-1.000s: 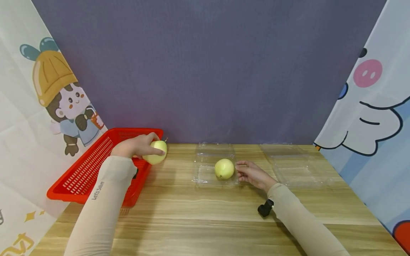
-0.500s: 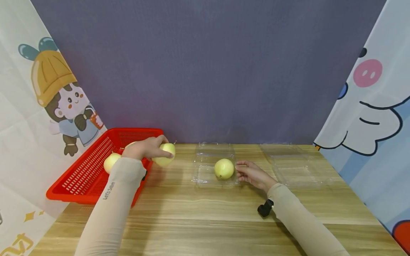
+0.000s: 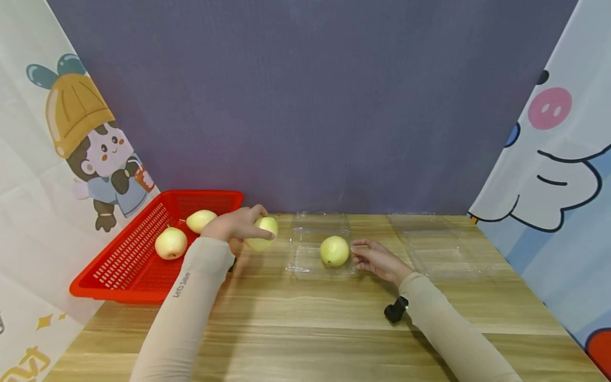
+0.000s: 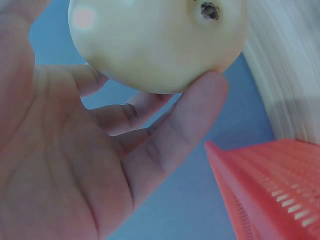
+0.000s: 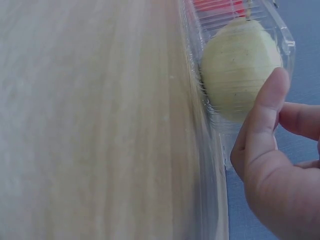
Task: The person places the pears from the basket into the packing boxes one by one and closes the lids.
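Observation:
A pale yellow pear (image 3: 265,228) is gripped between the fingers and thumb of my left hand (image 3: 235,224), just right of the red basket. The left wrist view shows this pear (image 4: 155,45) from its blossom end. Inside the near clear plastic box (image 3: 302,260) sits another pear (image 3: 334,251), toward the right side. My right hand (image 3: 379,261) is beside that box's right wall, fingers loosely bent. In the right wrist view its fingertips (image 5: 276,85) are at the box rim, in front of the pear; whether they touch is hard to tell.
The red basket (image 3: 102,293) on the left holds a round pear (image 3: 171,243) and one lying on its side (image 3: 200,220). A second clear plastic box (image 3: 436,257) with its lid raised stands at right. Behind the wooden table (image 3: 305,339) rises a grey-blue panel (image 3: 305,106).
My left hand has carried its pear rightward, from over the basket's edge toward the near clear box, uncovering two pears in the basket. My right hand stays put.

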Action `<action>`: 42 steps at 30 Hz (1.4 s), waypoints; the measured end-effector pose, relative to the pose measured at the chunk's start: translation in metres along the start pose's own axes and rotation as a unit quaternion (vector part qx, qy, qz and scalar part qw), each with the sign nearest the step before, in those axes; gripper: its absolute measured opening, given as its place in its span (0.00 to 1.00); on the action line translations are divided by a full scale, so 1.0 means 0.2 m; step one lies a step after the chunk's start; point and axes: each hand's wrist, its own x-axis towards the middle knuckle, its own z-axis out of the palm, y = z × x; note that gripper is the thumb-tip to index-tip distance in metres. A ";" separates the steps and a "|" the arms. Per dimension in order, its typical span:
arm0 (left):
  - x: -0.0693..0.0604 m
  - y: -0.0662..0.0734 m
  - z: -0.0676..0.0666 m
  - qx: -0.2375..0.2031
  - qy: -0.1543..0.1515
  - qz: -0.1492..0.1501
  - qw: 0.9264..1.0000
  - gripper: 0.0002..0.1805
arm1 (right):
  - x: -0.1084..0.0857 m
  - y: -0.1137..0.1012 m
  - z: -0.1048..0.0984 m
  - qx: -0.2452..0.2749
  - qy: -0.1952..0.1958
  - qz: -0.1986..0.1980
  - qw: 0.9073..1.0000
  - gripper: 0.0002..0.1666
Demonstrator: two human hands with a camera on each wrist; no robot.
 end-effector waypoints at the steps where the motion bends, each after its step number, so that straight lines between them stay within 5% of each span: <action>1: 0.00 0.01 0.00 0.005 0.000 0.003 1.000 0.36 | 0.00 0.00 0.00 0.000 0.000 0.000 1.000 0.29; 8: 0.02 0.08 0.04 0.001 -0.003 0.010 1.000 0.34 | 0.00 -0.01 0.01 0.000 0.003 0.000 1.000 0.28; 19: 0.10 0.15 0.15 0.011 0.052 0.078 0.995 0.31 | -0.01 -0.01 0.01 0.000 -0.001 -0.002 1.000 0.30; 42: 0.20 0.22 0.32 0.009 0.103 0.116 0.988 0.34 | 0.00 0.00 0.00 -0.002 0.002 0.001 1.000 0.30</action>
